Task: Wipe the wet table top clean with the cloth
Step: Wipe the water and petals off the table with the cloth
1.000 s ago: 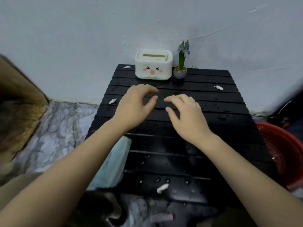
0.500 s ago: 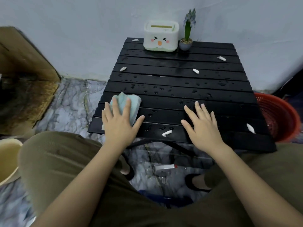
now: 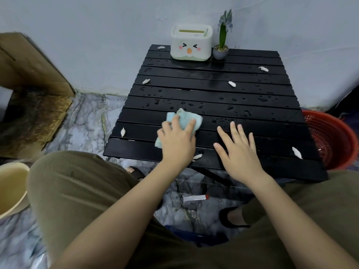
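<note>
A black slatted table top (image 3: 213, 88) stands before me, dotted with water drops and several small white scraps. A light blue cloth (image 3: 184, 118) lies on its near middle. My left hand (image 3: 177, 139) presses flat on the cloth, fingers spread over it. My right hand (image 3: 238, 150) rests flat on the bare slats just to the right, fingers apart, holding nothing. One scrap (image 3: 197, 156) lies between my wrists at the near edge.
A white tissue box with a cartoon face (image 3: 191, 42) and a small potted plant (image 3: 221, 49) stand at the far edge against the wall. A red basket (image 3: 330, 138) sits on the floor to the right, a cream bucket (image 3: 10, 188) to the left.
My left hand has slid the cloth from the table's near left corner toward the middle. The right hand has stayed flat on the near slats. One second ago both hands were empty above the table.
</note>
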Motion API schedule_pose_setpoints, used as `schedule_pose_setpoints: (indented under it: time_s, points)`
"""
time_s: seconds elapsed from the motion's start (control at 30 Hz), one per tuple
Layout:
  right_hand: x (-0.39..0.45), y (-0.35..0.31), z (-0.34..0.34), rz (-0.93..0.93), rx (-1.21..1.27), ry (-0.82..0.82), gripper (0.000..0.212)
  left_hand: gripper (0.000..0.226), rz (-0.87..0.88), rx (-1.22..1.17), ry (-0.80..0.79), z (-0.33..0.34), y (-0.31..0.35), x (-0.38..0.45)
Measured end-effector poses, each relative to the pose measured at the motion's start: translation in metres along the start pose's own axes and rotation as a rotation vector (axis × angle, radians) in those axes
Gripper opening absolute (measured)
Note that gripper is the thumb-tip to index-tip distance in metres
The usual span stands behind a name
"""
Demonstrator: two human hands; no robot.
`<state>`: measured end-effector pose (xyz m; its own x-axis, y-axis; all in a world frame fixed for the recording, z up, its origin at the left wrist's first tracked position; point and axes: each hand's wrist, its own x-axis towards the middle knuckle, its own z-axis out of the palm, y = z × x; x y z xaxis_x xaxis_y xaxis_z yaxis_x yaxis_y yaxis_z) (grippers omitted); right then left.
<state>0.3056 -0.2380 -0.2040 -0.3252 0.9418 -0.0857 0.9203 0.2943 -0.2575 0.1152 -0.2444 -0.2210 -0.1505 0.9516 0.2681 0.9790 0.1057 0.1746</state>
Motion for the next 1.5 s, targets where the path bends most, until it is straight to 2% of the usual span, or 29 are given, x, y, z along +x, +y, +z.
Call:
schedule_pose_setpoints:
  time_s: [0.1, 0.2, 0.27, 0.43, 0.53, 0.6, 0.67, 0.93, 1.07, 1.27, 1.33, 1.37, 1.43, 1.5]
  points:
    - [0.001, 0.0, -0.001, 0.004, 0.013, -0.005, 0.06, 0.034, 0.038, -0.08, -0.003, 0.001, 0.012, 0.011]
    - [0.002, -0.001, -0.001, 0.005, 0.033, -0.004, 0.061, 0.037, -0.066, -0.294, 0.008, -0.016, 0.004, 0.018]
    - [0.002, -0.001, -0.001, 0.003, 0.048, 0.009, 0.062, 0.041, -0.147, -0.391, 0.081, -0.036, -0.016, 0.021]
    - [0.009, -0.006, 0.001, 0.019, 0.035, 0.002, 0.064, 0.038, -0.381, -0.244, 0.293, -0.078, -0.108, 0.011]
    - [0.013, -0.01, 0.001, 0.038, 0.017, -0.022, 0.066, 0.04, -0.639, -0.179, 0.22, -0.071, -0.141, -0.005]
    - [0.013, -0.011, 0.002, 0.043, 0.006, -0.029, 0.067, 0.041, -0.712, -0.121, 0.105, -0.055, -0.139, -0.015]
    - [0.013, -0.01, 0.002, 0.042, 0.002, -0.032, 0.068, 0.038, -0.67, -0.027, 0.066, -0.037, -0.127, -0.022]
    - [0.011, -0.009, 0.003, 0.037, -0.001, -0.014, 0.068, 0.031, -0.547, 0.138, 0.143, -0.016, -0.101, -0.016]
    - [0.012, -0.011, 0.001, 0.043, 0.003, -0.022, 0.068, 0.03, -0.381, 0.078, 0.132, -0.007, -0.054, -0.01]
    - [0.012, -0.013, -0.004, 0.054, 0.019, -0.014, 0.067, 0.031, -0.122, -0.214, 0.058, -0.009, 0.026, 0.008]
    - [0.013, -0.012, -0.009, 0.051, 0.046, -0.018, 0.066, 0.036, -0.193, -0.396, -0.065, -0.017, 0.024, 0.021]
    - [0.015, -0.011, -0.012, 0.051, 0.057, -0.018, 0.065, 0.04, -0.267, -0.507, -0.068, -0.02, 0.014, 0.029]
    - [0.018, -0.008, -0.016, 0.047, 0.08, 0.001, 0.064, 0.05, -0.396, -0.669, 0.044, -0.028, -0.019, 0.046]
    - [0.022, -0.005, -0.019, 0.036, 0.088, 0.025, 0.063, 0.054, -0.471, -0.64, 0.167, -0.033, -0.06, 0.058]
